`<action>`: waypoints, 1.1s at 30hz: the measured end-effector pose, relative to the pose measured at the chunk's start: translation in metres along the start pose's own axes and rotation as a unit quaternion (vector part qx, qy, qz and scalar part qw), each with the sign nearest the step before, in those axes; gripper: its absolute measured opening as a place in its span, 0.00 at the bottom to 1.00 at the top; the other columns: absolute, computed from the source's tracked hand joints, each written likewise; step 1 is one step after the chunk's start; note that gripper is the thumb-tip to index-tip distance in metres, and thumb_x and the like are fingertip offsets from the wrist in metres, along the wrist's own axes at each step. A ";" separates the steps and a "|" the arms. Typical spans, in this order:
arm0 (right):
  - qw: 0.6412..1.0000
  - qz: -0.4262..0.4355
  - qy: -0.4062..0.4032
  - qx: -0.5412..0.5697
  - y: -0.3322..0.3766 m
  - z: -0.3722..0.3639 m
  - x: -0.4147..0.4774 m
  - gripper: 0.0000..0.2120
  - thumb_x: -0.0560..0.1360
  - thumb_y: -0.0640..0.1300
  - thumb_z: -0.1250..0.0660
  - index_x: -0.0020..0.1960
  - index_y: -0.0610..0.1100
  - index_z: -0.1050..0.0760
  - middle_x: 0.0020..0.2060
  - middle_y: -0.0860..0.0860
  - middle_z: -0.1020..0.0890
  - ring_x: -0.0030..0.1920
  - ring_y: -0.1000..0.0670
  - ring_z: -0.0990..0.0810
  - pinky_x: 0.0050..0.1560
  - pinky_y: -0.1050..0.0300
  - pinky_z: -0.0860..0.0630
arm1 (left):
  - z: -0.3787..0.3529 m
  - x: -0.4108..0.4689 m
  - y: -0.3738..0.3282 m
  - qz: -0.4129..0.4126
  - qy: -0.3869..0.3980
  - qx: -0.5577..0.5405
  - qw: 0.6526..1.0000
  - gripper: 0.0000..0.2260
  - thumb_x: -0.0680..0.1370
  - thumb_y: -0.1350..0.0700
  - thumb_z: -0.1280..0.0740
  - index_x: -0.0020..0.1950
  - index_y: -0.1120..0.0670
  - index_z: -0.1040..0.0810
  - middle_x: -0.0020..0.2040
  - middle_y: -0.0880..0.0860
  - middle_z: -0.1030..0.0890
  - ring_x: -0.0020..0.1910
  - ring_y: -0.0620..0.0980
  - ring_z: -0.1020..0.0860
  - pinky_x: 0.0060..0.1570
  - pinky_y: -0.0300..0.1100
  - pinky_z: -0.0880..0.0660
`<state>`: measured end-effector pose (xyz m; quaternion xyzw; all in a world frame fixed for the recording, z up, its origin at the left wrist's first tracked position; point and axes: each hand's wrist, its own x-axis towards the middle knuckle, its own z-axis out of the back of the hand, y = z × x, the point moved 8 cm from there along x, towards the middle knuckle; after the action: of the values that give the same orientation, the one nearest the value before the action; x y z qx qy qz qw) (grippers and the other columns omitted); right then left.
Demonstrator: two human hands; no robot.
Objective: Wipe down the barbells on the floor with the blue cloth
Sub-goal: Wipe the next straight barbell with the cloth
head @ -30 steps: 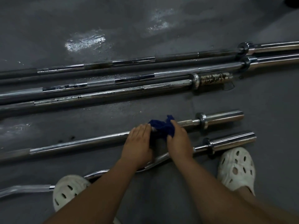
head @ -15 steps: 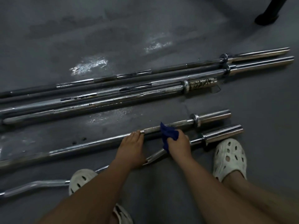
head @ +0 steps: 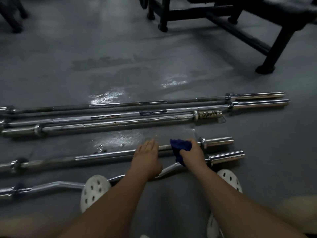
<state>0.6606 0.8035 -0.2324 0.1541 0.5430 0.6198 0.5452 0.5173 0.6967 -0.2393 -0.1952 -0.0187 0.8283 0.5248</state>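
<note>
Several chrome barbells lie side by side on the grey floor. My right hand [head: 193, 154] grips the blue cloth [head: 180, 147] around the shaft of a short straight barbell [head: 103, 154], just left of its right collar. My left hand [head: 145, 155] rests flat, fingers straight, on the same shaft a little to the left of the cloth. Nearest me lies a curl bar [head: 56, 184], partly hidden under my arms and feet. Behind the short bar sit three long barbells [head: 120, 122], the nearest with a rusty right sleeve.
A black bench frame [head: 271, 36] stands at the back right, and another dark leg [head: 12, 18] at the back left. Wet shiny patches [head: 106, 97] mark the floor behind the bars. My white perforated clogs [head: 94, 189] stand by the curl bar.
The view has tilted up and back, bringing the bench frame into sight. My right hand has slid the cloth rightward along the shaft towards the collar. My left hand stays on the bar.
</note>
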 end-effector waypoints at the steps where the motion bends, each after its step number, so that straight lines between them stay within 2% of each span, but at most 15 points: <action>1: 1.000 -0.007 -0.001 0.007 -0.005 0.001 -0.004 0.14 0.72 0.30 0.36 0.55 0.43 0.30 0.46 0.47 0.22 0.44 0.51 0.22 0.28 0.69 0.29 | -0.005 -0.003 0.003 0.018 0.001 -0.009 1.000 0.38 0.75 0.49 0.36 0.81 0.54 0.50 0.82 0.54 0.50 0.80 0.53 0.50 0.77 0.51 0.51; 4: 0.999 -0.032 -0.023 0.017 -0.027 0.006 -0.003 0.16 0.71 0.32 0.35 0.56 0.44 0.29 0.49 0.45 0.21 0.48 0.47 0.21 0.36 0.58 0.24 | -0.026 -0.002 0.002 0.044 0.021 -0.046 0.998 0.39 0.75 0.46 0.35 0.80 0.54 0.48 0.81 0.55 0.48 0.79 0.54 0.48 0.77 0.51 0.48; 7: 0.998 -0.058 -0.025 0.015 -0.044 0.005 0.012 0.17 0.71 0.34 0.34 0.57 0.46 0.28 0.51 0.46 0.21 0.48 0.49 0.21 0.45 0.52 0.21 | -0.047 0.008 -0.010 0.011 0.052 -0.040 0.998 0.38 0.75 0.46 0.35 0.80 0.54 0.49 0.82 0.54 0.51 0.80 0.53 0.50 0.77 0.51 0.50; 8: 0.998 -0.063 -0.026 0.014 -0.047 0.003 0.018 0.16 0.72 0.34 0.34 0.58 0.46 0.28 0.51 0.46 0.21 0.47 0.50 0.22 0.44 0.55 0.21 | -0.053 0.013 -0.011 0.005 0.065 -0.037 0.997 0.38 0.76 0.45 0.35 0.81 0.54 0.49 0.82 0.54 0.52 0.80 0.53 0.51 0.77 0.51 0.51; 10: 0.997 -0.068 -0.027 0.033 -0.047 -0.002 0.034 0.16 0.73 0.33 0.34 0.58 0.44 0.28 0.51 0.46 0.21 0.45 0.51 0.22 0.36 0.63 0.24 | -0.061 0.026 -0.007 0.007 0.078 -0.039 0.996 0.38 0.76 0.45 0.36 0.80 0.54 0.49 0.82 0.54 0.51 0.80 0.53 0.50 0.77 0.51 0.50; 12: 0.995 -0.066 -0.032 0.065 -0.045 -0.006 0.054 0.15 0.73 0.32 0.34 0.57 0.43 0.28 0.50 0.45 0.21 0.44 0.51 0.22 0.30 0.65 0.26 | -0.067 0.043 -0.001 0.007 0.075 -0.042 0.996 0.38 0.75 0.43 0.36 0.80 0.54 0.46 0.81 0.55 0.49 0.79 0.53 0.49 0.77 0.51 0.49; 13: 0.995 -0.065 -0.038 0.069 -0.044 -0.005 0.065 0.14 0.73 0.33 0.34 0.57 0.44 0.28 0.50 0.46 0.21 0.43 0.52 0.22 0.32 0.65 0.26 | -0.070 0.052 0.002 0.006 0.073 -0.045 0.996 0.38 0.75 0.43 0.36 0.80 0.54 0.45 0.81 0.55 0.48 0.79 0.53 0.48 0.77 0.51 0.47; 15: 0.994 -0.071 -0.056 0.063 -0.047 0.000 0.086 0.15 0.73 0.36 0.32 0.57 0.48 0.27 0.52 0.47 0.21 0.46 0.53 0.22 0.41 0.59 0.23 | -0.078 0.064 0.007 0.006 0.080 -0.049 0.996 0.38 0.74 0.43 0.35 0.79 0.54 0.44 0.81 0.55 0.48 0.79 0.54 0.48 0.76 0.51 0.47; 18: 0.990 -0.080 -0.115 0.009 -0.060 0.016 0.114 0.17 0.74 0.42 0.31 0.60 0.52 0.28 0.60 0.49 0.25 0.55 0.49 0.24 0.58 0.50 0.24 | -0.091 0.072 0.008 0.000 0.085 -0.062 0.994 0.38 0.75 0.43 0.35 0.80 0.53 0.47 0.81 0.54 0.52 0.80 0.54 0.52 0.78 0.51 0.50; 21: 0.983 -0.071 -0.151 -0.071 -0.069 0.018 0.131 0.20 0.75 0.45 0.31 0.65 0.49 0.28 0.64 0.51 0.32 0.62 0.47 0.29 0.66 0.50 0.30 | -0.097 0.077 0.007 -0.008 0.062 -0.077 0.995 0.39 0.75 0.45 0.35 0.81 0.53 0.50 0.82 0.54 0.55 0.80 0.53 0.55 0.78 0.50 0.53; 25: 0.965 -0.062 -0.132 -0.218 -0.075 -0.016 0.142 0.18 0.76 0.47 0.33 0.65 0.49 0.26 0.69 0.47 0.33 0.67 0.42 0.36 0.66 0.51 0.36 | -0.112 0.077 0.018 0.007 0.064 -0.064 0.996 0.40 0.75 0.48 0.37 0.81 0.54 0.55 0.82 0.52 0.57 0.80 0.51 0.57 0.78 0.50 0.53; 28: 0.949 -0.010 -0.087 -0.302 -0.068 -0.054 0.143 0.12 0.75 0.45 0.32 0.58 0.51 0.23 0.69 0.49 0.33 0.68 0.42 0.39 0.66 0.52 0.35 | -0.120 0.078 0.021 0.015 0.058 -0.062 0.996 0.40 0.72 0.51 0.36 0.81 0.55 0.51 0.82 0.53 0.54 0.80 0.52 0.54 0.77 0.51 0.50; 31: 0.951 0.030 -0.058 -0.304 -0.067 -0.055 0.145 0.10 0.73 0.40 0.32 0.53 0.50 0.21 0.66 0.50 0.31 0.66 0.43 0.35 0.63 0.52 0.32 | -0.125 0.080 0.019 0.028 0.047 -0.068 0.996 0.41 0.70 0.52 0.35 0.81 0.56 0.46 0.81 0.55 0.49 0.80 0.54 0.50 0.76 0.53 0.45; 33: 0.953 0.034 -0.111 -0.280 -0.071 -0.020 0.152 0.11 0.72 0.37 0.33 0.52 0.48 0.20 0.61 0.47 0.27 0.62 0.41 0.30 0.60 0.55 0.32 | -0.124 0.081 0.016 0.031 0.047 -0.062 0.997 0.41 0.70 0.52 0.36 0.81 0.57 0.48 0.82 0.55 0.51 0.80 0.54 0.51 0.76 0.54 0.46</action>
<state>0.6264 0.9081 -0.3605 0.0819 0.2781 0.7441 0.6019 0.5161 0.7385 -0.3822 -0.2663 -0.0392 0.8316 0.4858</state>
